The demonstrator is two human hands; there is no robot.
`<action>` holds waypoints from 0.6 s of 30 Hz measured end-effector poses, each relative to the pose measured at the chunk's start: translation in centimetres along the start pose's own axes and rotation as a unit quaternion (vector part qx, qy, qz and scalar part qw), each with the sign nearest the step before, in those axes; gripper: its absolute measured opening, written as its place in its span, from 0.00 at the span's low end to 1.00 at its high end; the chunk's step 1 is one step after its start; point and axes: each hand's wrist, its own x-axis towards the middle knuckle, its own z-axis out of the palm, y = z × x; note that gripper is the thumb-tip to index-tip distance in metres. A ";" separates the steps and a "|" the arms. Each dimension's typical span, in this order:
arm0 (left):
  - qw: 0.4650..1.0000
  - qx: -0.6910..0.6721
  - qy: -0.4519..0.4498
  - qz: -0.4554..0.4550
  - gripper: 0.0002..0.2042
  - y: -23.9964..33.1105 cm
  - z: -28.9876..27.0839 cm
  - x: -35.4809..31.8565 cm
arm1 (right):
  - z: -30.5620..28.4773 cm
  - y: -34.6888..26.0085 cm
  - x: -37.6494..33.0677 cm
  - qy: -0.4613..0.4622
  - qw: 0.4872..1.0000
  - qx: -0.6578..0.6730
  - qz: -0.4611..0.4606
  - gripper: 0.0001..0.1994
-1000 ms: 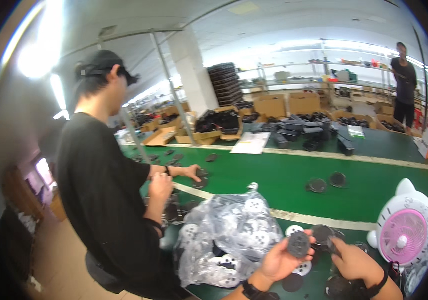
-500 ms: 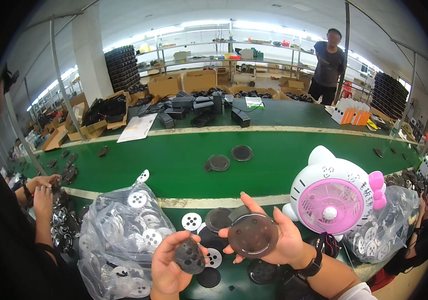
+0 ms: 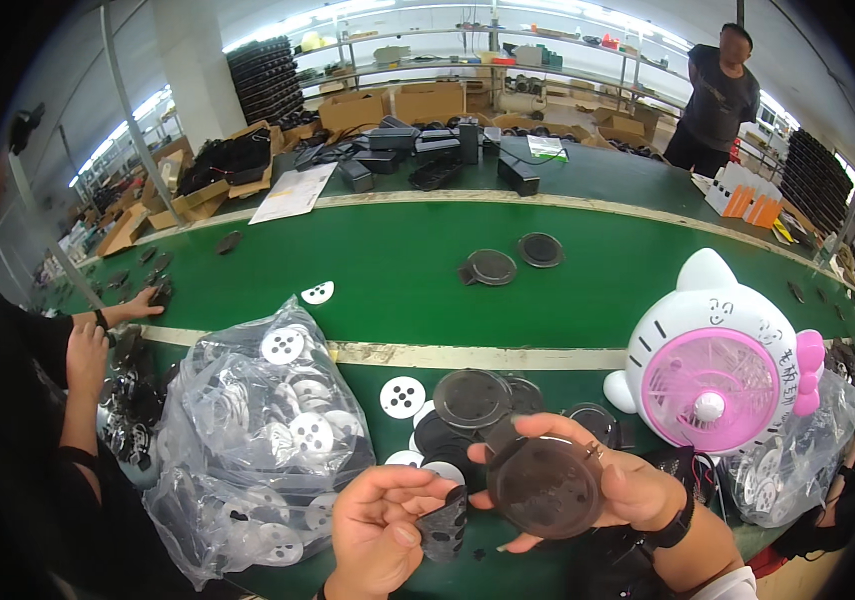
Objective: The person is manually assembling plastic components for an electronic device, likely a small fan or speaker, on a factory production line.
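Note:
My left hand [image 3: 378, 535] is closed on a thin black pad with holes [image 3: 445, 527], pinched between thumb and fingers and tilted nearly edge-on. My right hand [image 3: 648, 490] grips a round, smoky see-through disc [image 3: 545, 490] with a small tab at its upper left. The two pieces are close together but apart. Just beyond my hands, dark round discs [image 3: 472, 398] lie on the green bench beside several black pads [image 3: 440, 437]. White discs with black holes [image 3: 403, 397] lie to their left.
A clear plastic bag of white discs [image 3: 238, 430] bulges at left; a pink-and-white fan [image 3: 713, 395] stands at right. Two dark discs [image 3: 493, 267] rest on the green belt [image 3: 388, 250] ahead. A co-worker's hand [image 3: 143, 303] touches dark pieces at far left. Someone stands beyond the far bench.
My left hand has turned the black pad from facing me to nearly edge-on. My right hand has tilted the smoky disc. The co-worker's hand at left has reached onto the belt. The view has shifted.

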 end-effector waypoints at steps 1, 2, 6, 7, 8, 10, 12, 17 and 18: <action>1.000 0.014 0.006 -0.006 0.33 0.0 0.1 0.0 | 0.0 0.0 0.1 0.006 1.000 -0.026 -0.004 0.51; 1.000 0.020 0.007 -0.014 0.33 0.0 0.2 0.0 | 0.0 0.2 0.2 0.007 1.000 -0.025 -0.005 0.51; 0.966 0.206 -0.011 0.156 0.33 0.4 0.9 -0.2 | 0.2 1.0 0.5 0.030 0.997 0.055 -0.053 0.52; 0.945 0.266 -0.040 0.188 0.29 0.7 1.1 -0.3 | 0.3 1.1 0.3 0.033 0.998 -0.047 -0.035 0.51; 0.946 0.266 -0.043 0.182 0.29 1.0 1.3 -0.5 | 0.3 1.1 0.1 0.034 0.988 -0.148 -0.015 0.52; 0.965 0.245 -0.030 0.091 0.33 1.7 1.8 -0.8 | 0.2 1.2 0.1 0.029 0.990 -0.136 0.009 0.53; 0.972 0.223 -0.044 0.060 0.32 2.2 1.9 -0.9 | 0.0 1.3 0.3 0.029 0.983 -0.182 0.009 0.52; 0.987 0.153 -0.054 0.000 0.24 1.3 1.9 -0.2 | 0.2 1.4 0.8 0.056 0.927 -0.366 -0.057 0.52; 0.987 0.154 -0.053 0.006 0.24 1.0 1.9 0.0 | 0.4 1.3 0.8 0.070 0.882 -0.460 -0.077 0.51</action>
